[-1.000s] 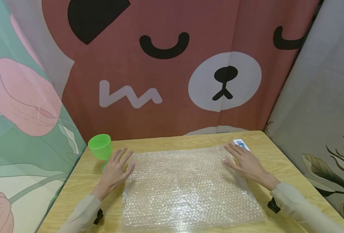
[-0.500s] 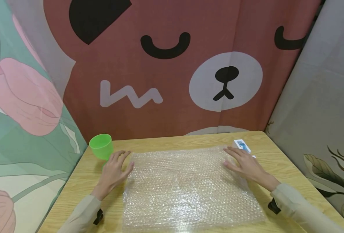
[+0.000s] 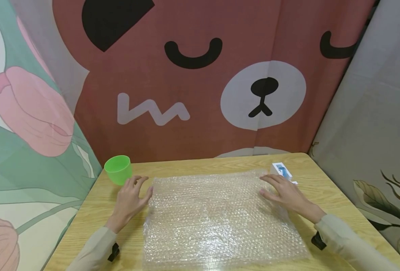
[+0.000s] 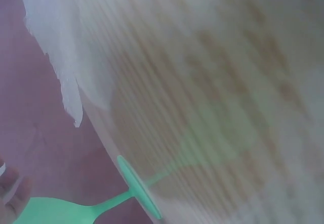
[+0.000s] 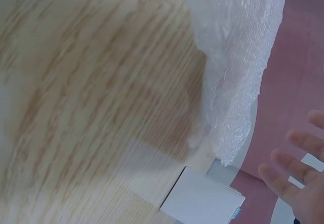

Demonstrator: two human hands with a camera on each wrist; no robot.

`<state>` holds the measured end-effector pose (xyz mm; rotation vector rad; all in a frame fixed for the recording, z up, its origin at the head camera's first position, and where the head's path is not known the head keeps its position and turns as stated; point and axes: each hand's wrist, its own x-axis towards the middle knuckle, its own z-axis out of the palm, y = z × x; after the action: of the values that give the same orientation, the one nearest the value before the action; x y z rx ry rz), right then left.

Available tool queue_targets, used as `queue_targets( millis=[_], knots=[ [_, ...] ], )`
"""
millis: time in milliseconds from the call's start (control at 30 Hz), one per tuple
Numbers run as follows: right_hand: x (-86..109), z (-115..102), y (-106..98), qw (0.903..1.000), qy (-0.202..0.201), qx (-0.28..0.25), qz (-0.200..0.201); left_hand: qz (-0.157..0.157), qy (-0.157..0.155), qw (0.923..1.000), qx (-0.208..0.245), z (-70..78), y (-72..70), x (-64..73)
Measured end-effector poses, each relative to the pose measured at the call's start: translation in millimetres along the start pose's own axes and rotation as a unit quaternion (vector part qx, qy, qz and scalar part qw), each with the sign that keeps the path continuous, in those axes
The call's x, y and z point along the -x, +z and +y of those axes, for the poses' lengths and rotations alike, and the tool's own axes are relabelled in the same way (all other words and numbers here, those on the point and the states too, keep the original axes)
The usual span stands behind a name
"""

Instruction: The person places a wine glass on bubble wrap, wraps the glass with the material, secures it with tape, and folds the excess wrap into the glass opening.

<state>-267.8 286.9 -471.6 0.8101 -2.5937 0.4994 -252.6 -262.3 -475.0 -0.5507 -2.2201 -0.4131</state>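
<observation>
A sheet of clear bubble wrap lies spread flat on the wooden table. My left hand hovers by its far left corner, fingers loosely bent, thumb close to the sheet's edge. Just beyond that hand stands a green goblet; the hand hides its stem in the head view, while the left wrist view shows its stem and round foot. Over the far right corner of the wrap is my right hand, fingers relaxed and apart from the thumb. Neither hand holds anything. A small white box sits just past the right hand.
The wooden table reaches back to a brown bear-print curtain. Floral curtains hang at the left and right. A dark wrist device sits under the right sleeve.
Both hands' fingers have bent and drawn slightly lower, away from the table's back. More of the white box shows behind the right hand. The bubble wrap lies as before.
</observation>
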Motion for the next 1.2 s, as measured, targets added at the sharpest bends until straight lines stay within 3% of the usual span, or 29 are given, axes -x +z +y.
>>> queue_targets(
  millis=[200, 433, 867, 967, 1200],
  knots=[
    [0.4, -1.3, 0.8, 1.0, -0.009, 0.001, 0.0, 0.032, -0.001, 0.9995, -0.004, -0.9, -1.0, -1.1],
    [2.2, -2.7, 1.2, 0.9995, -0.029, 0.005, 0.008, 0.055, -0.023, 0.9982, 0.007, -2.5, -1.6, 1.2],
    [1.8, -3.8, 4.1, 0.9982, -0.06, -0.003, 0.006, 0.146, -0.02, 0.9889, -0.019, -9.3, -5.2, 1.4],
    [2.6, -5.2, 4.7, 0.9982, -0.06, -0.005, 0.003, 0.164, -0.036, 0.9854, -0.025, -10.6, -6.3, 2.3],
    [-0.6, -6.4, 2.4, 0.9986, -0.05, -0.011, -0.017, 0.193, -0.112, 0.9748, -0.008, -14.9, -10.9, 1.9]
  ],
)
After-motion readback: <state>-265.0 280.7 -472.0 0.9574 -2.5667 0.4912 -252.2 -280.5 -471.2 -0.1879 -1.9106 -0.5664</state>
